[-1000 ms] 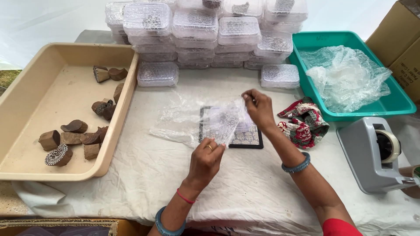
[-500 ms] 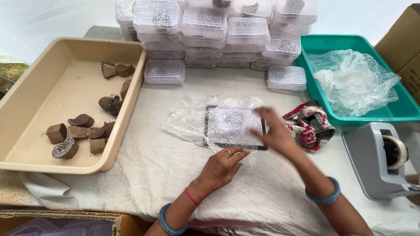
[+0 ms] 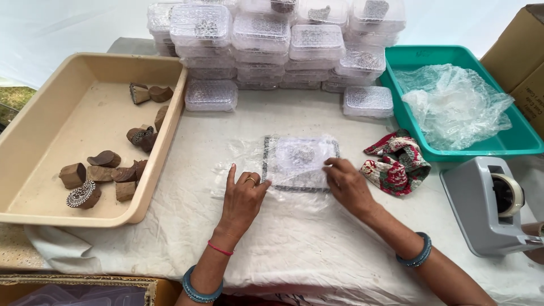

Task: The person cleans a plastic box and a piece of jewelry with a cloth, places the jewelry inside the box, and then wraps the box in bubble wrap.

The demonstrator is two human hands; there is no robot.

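Note:
A clear plastic bag (image 3: 283, 164) lies flat on the white cloth, over a dark square pad (image 3: 299, 162) with a patterned border. My left hand (image 3: 242, 197) rests palm down on the bag's left edge, fingers together and pointing away. My right hand (image 3: 347, 182) presses the bag's right edge with its fingertips, right next to the pad. Neither hand lifts anything. A small carved piece shows faintly through the plastic at the pad's middle.
A beige tray (image 3: 39, 122) at the left holds several carved wooden blocks (image 3: 102, 173). Stacked clear plastic boxes (image 3: 272, 39) fill the back. A teal bin (image 3: 510, 141) with crumpled plastic stands right, beside a folded patterned cloth (image 3: 396, 164) and a grey tape dispenser (image 3: 490, 207).
The bag was held up in both hands a second ago. It has come down flat over the pad, and both hands now press on its edges.

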